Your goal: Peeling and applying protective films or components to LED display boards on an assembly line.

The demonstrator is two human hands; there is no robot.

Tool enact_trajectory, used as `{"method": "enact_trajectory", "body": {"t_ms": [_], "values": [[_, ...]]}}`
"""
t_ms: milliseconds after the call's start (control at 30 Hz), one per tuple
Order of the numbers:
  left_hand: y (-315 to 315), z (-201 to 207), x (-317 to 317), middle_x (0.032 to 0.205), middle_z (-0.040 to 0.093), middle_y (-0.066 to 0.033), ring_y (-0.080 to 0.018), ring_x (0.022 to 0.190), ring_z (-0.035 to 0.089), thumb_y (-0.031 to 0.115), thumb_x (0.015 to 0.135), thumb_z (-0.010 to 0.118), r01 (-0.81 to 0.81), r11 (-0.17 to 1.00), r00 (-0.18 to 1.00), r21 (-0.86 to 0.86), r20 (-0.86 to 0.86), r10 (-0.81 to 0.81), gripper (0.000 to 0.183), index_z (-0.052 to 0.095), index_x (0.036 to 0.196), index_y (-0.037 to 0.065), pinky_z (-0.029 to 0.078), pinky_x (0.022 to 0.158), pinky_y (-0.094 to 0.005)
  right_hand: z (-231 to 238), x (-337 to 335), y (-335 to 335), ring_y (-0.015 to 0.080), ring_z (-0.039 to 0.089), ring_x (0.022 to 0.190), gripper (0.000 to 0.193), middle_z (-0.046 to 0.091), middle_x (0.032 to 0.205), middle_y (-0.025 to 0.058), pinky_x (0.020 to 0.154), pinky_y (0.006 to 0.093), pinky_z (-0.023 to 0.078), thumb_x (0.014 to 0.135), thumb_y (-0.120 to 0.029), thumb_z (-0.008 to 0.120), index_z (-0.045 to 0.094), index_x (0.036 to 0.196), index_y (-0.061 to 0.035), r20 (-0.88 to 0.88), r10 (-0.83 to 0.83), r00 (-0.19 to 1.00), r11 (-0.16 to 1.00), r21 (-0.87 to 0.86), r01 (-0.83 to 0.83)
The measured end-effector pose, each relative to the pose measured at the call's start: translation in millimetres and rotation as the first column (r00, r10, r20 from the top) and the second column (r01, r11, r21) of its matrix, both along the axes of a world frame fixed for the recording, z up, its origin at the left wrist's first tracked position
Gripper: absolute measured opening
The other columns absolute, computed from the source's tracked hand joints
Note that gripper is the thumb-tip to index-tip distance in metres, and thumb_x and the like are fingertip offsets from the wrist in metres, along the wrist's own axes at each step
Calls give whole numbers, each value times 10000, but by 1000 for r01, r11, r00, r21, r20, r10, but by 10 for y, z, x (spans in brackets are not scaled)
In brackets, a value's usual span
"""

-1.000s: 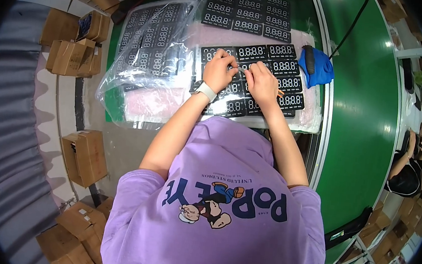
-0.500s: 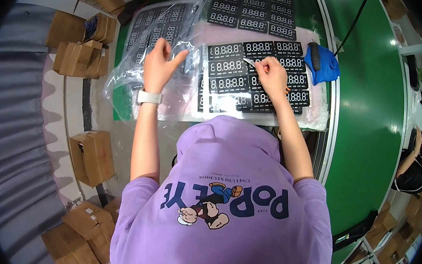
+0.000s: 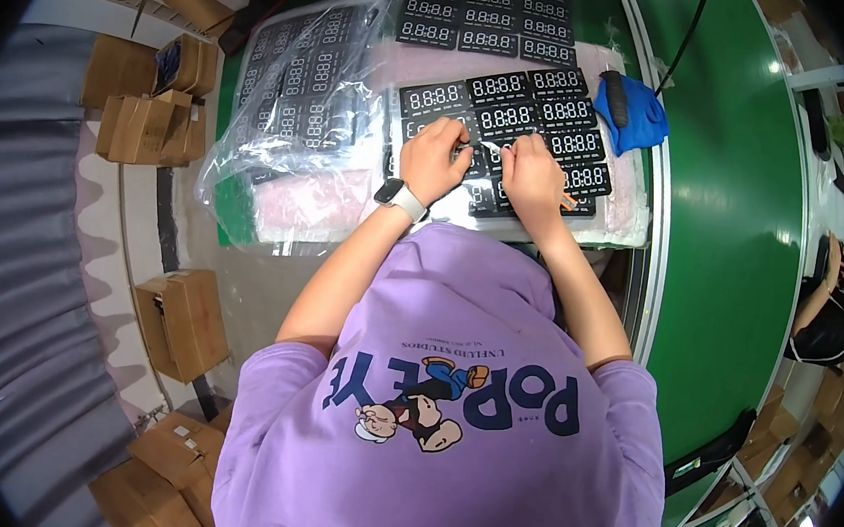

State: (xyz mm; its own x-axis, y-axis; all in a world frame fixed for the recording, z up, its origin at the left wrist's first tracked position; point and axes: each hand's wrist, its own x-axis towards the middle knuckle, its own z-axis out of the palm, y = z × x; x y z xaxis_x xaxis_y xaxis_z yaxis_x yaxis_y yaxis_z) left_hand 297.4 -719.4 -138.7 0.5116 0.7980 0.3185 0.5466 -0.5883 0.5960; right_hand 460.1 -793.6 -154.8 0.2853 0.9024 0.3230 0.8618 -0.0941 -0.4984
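Black display panels (image 3: 498,84) with white digit shapes lie in rows on a pale padded sheet. My left hand (image 3: 435,164), with a light-strapped watch on its wrist, rests over the panels' left side, its fingers curled and thumb drawn in. What its fingertips hold, if anything, is hidden. Just to the right, my right hand (image 3: 533,181) is closed in a pinch over the middle panels. A slim, pale-tipped piece (image 3: 492,146) sticks out of it toward my left hand. An orange bit (image 3: 569,204) shows by the heel of my right hand; I cannot tell whether both belong to one tool.
At left, clear plastic film (image 3: 230,161) covers another panel sheet (image 3: 298,72). More panels (image 3: 489,13) lie at the far side. A blue cloth (image 3: 645,120) with a dark handle on it sits at right, beside a metal rail (image 3: 658,254). Cardboard boxes (image 3: 181,323) stand at left.
My left hand has moved right, from above the plastic film onto the panels beside my right hand, and its fingers have curled in. My right hand has come slightly nearer to me.
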Motion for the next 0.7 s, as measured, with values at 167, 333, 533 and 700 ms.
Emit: {"method": "enact_trajectory", "body": {"t_ms": [167,333,533,700], "values": [[2,-26,-3,866,605,-50,-275,821,597,141,753,750,34,999,999,5,-40,-34,185,634,891,102,503,710,-380,12,46,-9,334,626,704,184,567,805,106,604,431,502,882,-174,665,558,787,-58,16,57,998,997,48,-58],[-14,35,16,968,587,-22,-271,958,555,107,772,735,103,993,992,50,-72,-99,258,704,1009,203,511,780,-383,4,99,-18,320,624,716,150,557,810,92,597,430,500,869,-158,664,559,822,-62,-34,174,984,983,68,-171],[59,-11,-25,946,600,-45,-281,925,559,93,838,666,169,984,980,48,-111,-163,67,621,887,97,482,764,-400,41,82,-38,304,633,760,154,558,841,91,611,420,515,861,-173,675,564,851,-67,-32,229,973,972,53,-228],[258,450,-462,772,600,-131,-344,785,592,60,875,573,428,889,880,-163,-148,-451,48,527,864,65,439,751,-414,11,128,-8,326,636,704,165,575,830,104,601,430,515,872,-182,672,571,833,-57,-72,182,981,983,48,-179]]}}
